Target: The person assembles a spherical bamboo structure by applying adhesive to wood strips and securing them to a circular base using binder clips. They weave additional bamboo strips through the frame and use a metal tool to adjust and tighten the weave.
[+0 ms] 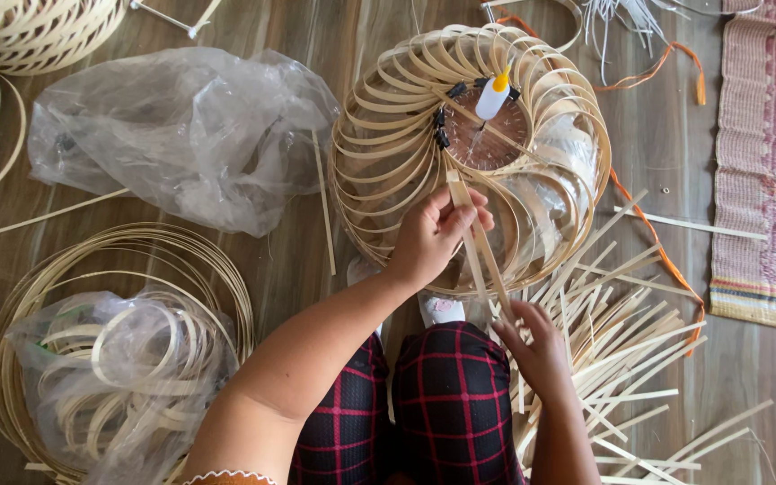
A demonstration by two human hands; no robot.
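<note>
A round bamboo-strip frame (388, 144), shaped like a lampshade, stands on the wooden floor in front of my knees. A small white glue bottle with a yellow tip (493, 95) and several black clips (442, 126) sit at its centre hub. My left hand (431, 235) pinches the upper part of a thin bamboo strip (480, 247) against the frame's near side. My right hand (536, 341) holds the lower end of the same strip, just above my knee.
A pile of loose bamboo strips (630, 323) lies at my right. Coiled strips in clear plastic (110, 368) sit at the lower left, a crumpled plastic bag (181, 135) at the upper left, a woven basket (33, 31) in the corner, a pink mat (765, 162) on the right.
</note>
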